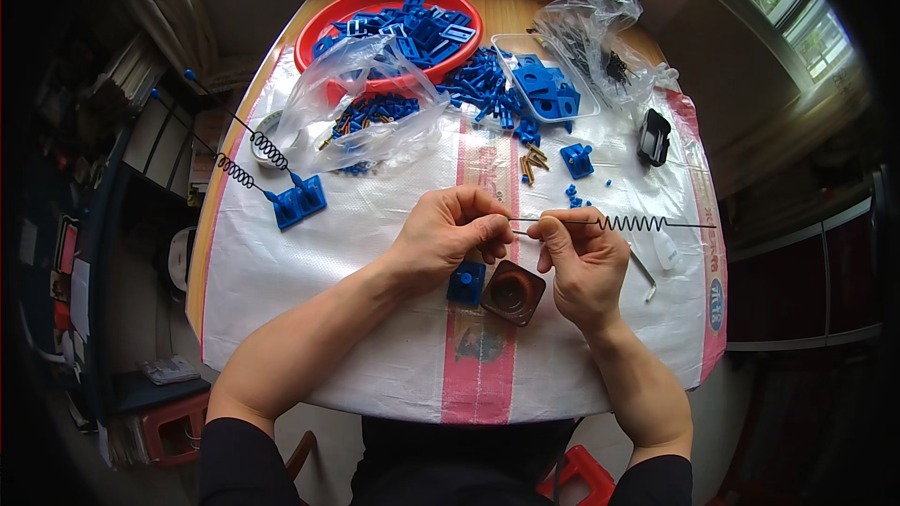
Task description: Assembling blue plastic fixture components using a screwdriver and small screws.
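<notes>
Between the fingertips of my right hand (589,267) is a black coil-spring wire (633,223), its coils and straight tail pointing right. My left hand (461,232) is closed in a pinch on a thin rod (521,231), whose other end reaches the right fingertips. Two thin lines cross the gap between the hands; whether both are separate pieces I cannot tell. Just below the hands lie a blue square plastic base (466,282) with a round peg and a brown square dish (513,293) with a round hollow.
Blue parts fill a red basin (309,26) and a clear plastic box (586,115). A plastic bag (412,136) holds blue and brass pieces. Loose brass pins (534,161), another blue base (577,160), a black case (653,138) and a hex key (643,275) lie around. Spring assemblies (298,201) stand left.
</notes>
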`<state>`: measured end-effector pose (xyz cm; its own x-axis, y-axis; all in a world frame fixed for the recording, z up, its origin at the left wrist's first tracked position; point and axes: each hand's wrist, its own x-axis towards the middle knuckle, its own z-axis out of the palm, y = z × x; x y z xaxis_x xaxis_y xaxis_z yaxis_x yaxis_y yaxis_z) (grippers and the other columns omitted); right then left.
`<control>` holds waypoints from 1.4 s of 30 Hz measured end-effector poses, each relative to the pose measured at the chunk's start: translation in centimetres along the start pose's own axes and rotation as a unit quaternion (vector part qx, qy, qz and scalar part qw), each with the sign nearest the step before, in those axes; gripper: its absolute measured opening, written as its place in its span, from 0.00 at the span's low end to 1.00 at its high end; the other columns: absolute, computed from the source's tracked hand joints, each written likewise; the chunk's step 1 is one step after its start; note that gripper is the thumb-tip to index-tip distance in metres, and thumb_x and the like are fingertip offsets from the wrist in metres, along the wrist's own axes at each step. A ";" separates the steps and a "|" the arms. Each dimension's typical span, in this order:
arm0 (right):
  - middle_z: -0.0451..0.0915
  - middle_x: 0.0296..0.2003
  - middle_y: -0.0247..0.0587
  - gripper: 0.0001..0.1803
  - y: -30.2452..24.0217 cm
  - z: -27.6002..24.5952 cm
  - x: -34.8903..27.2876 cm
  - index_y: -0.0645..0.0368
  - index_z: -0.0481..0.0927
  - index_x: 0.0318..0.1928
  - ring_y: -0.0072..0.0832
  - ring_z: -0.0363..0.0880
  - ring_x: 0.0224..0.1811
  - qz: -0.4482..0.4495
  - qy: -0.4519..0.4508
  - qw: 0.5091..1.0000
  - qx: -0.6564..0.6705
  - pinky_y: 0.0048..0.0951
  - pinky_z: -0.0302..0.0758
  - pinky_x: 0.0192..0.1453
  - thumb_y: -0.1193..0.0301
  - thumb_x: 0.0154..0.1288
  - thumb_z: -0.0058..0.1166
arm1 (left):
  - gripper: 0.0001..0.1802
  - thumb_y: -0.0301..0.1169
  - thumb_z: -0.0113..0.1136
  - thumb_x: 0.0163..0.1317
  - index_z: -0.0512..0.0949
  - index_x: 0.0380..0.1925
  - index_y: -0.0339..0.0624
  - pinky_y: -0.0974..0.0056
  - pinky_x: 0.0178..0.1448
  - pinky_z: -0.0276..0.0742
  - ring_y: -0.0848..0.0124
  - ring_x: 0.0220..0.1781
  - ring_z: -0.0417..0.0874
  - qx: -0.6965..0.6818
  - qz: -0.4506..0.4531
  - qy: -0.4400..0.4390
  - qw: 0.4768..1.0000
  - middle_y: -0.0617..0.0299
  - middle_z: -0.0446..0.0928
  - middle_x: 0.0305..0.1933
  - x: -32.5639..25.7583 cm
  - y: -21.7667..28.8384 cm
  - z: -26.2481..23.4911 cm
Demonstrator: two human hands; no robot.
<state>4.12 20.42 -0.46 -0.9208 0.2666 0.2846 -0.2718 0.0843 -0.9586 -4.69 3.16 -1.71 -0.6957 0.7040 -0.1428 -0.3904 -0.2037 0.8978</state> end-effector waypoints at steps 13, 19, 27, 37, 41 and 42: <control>0.83 0.30 0.39 0.07 -0.3 0.1 0.1 0.66 0.77 0.39 0.14 0.73 0.23 0.002 0.014 1.000 0.001 0.16 0.70 0.24 0.74 0.69 0.58 | 0.09 0.32 0.60 0.68 0.75 0.43 0.40 0.69 0.41 0.81 0.75 0.36 0.83 -0.016 0.013 -0.012 1.000 0.62 0.81 0.36 0.0 -0.2 -0.1; 0.83 0.31 0.40 0.06 -0.4 0.2 -0.1 0.66 0.76 0.39 0.15 0.74 0.23 0.003 0.009 1.000 0.004 0.16 0.70 0.25 0.75 0.68 0.58 | 0.08 0.30 0.61 0.67 0.75 0.42 0.39 0.68 0.41 0.81 0.74 0.36 0.83 -0.024 0.014 -0.013 1.000 0.62 0.81 0.36 0.1 -0.3 -0.3; 0.84 0.32 0.39 0.07 -0.1 0.1 -0.1 0.66 0.77 0.41 0.15 0.75 0.24 0.009 0.001 1.000 0.013 0.17 0.72 0.26 0.74 0.68 0.58 | 0.09 0.30 0.61 0.67 0.76 0.42 0.38 0.69 0.40 0.81 0.75 0.34 0.82 -0.006 0.012 -0.013 1.000 0.61 0.81 0.35 0.1 -0.3 -0.1; 0.83 0.39 0.45 0.03 -0.8 -1.0 0.8 0.65 0.74 0.42 0.20 0.80 0.34 -0.030 0.013 0.999 0.038 0.20 0.76 0.38 0.78 0.71 0.51 | 0.21 0.31 0.59 0.68 0.70 0.59 0.37 0.71 0.42 0.81 0.76 0.36 0.82 -0.025 -0.010 -0.042 0.999 0.58 0.80 0.39 0.1 0.5 -0.3; 0.82 0.44 0.53 0.01 -1.3 -1.3 1.0 0.65 0.71 0.41 0.29 0.84 0.42 -0.033 -0.004 0.998 0.050 0.24 0.78 0.44 0.80 0.71 0.46 | 0.20 0.32 0.56 0.70 0.70 0.59 0.37 0.71 0.42 0.80 0.76 0.36 0.81 -0.055 -0.012 -0.042 0.998 0.58 0.80 0.39 0.0 0.4 -0.5; 0.82 0.44 0.54 0.01 -1.4 -1.4 1.1 0.65 0.71 0.41 0.29 0.84 0.42 -0.033 -0.010 0.998 0.046 0.24 0.78 0.44 0.80 0.71 0.46 | 0.20 0.32 0.56 0.70 0.70 0.59 0.37 0.71 0.42 0.80 0.76 0.36 0.81 -0.059 -0.011 -0.041 0.997 0.58 0.80 0.39 0.0 0.4 -0.6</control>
<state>3.84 21.90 1.19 -0.9052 0.2449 0.3473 -0.3554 0.0117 -0.9346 -5.20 2.70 -1.60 -0.6364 0.7617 -0.1221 -0.4759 -0.2631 0.8393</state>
